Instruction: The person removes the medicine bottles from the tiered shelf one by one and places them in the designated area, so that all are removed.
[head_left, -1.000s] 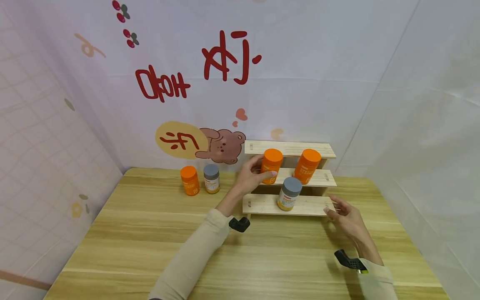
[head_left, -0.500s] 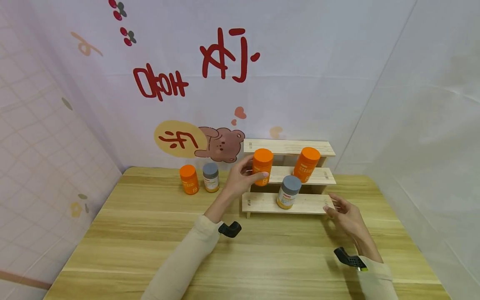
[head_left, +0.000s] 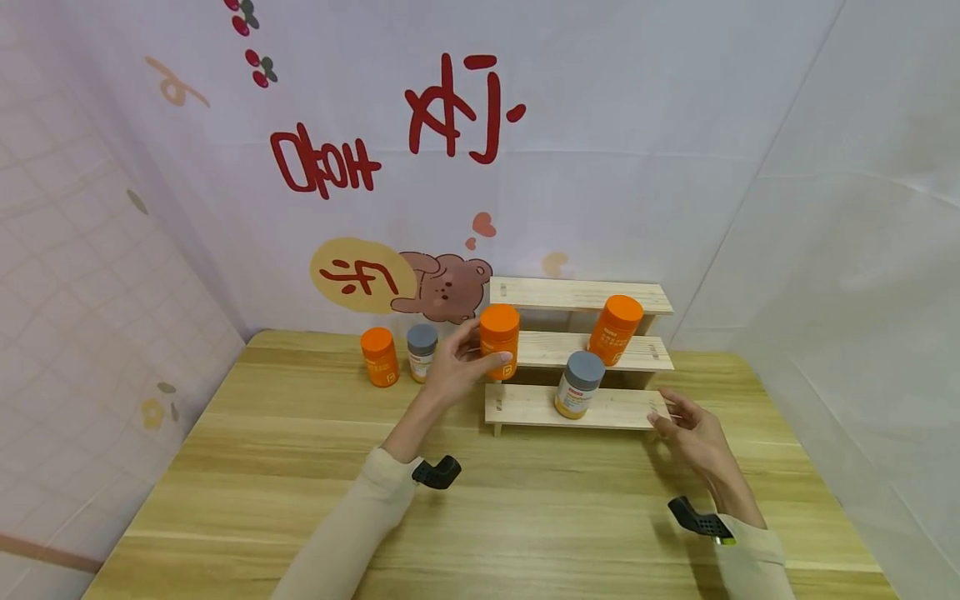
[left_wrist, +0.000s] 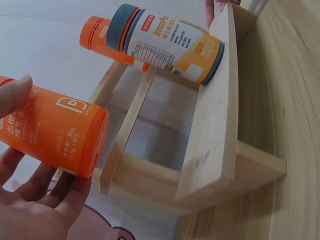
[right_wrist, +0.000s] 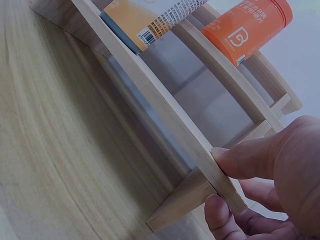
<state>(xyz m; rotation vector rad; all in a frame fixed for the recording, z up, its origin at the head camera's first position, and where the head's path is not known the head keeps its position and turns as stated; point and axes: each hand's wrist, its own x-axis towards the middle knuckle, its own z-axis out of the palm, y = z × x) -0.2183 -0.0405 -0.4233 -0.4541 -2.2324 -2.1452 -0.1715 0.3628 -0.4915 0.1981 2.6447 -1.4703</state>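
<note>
My left hand grips an orange bottle upright in the air, just left of a three-step wooden rack. In the left wrist view the thumb and fingers wrap that orange bottle. My right hand pinches the right end of the rack's bottom step; the right wrist view shows its fingers clamped on the board. A grey-lidded bottle stands on the bottom step and a second orange bottle on the middle step.
On the wooden table, by the back wall left of the rack, stand a small orange bottle and a grey-lidded bottle. White sheets close in the table at the back and right.
My left hand has carried the orange bottle leftward off the rack's middle step and clear of the rack. The right hand has kept its hold on the bottom step.
</note>
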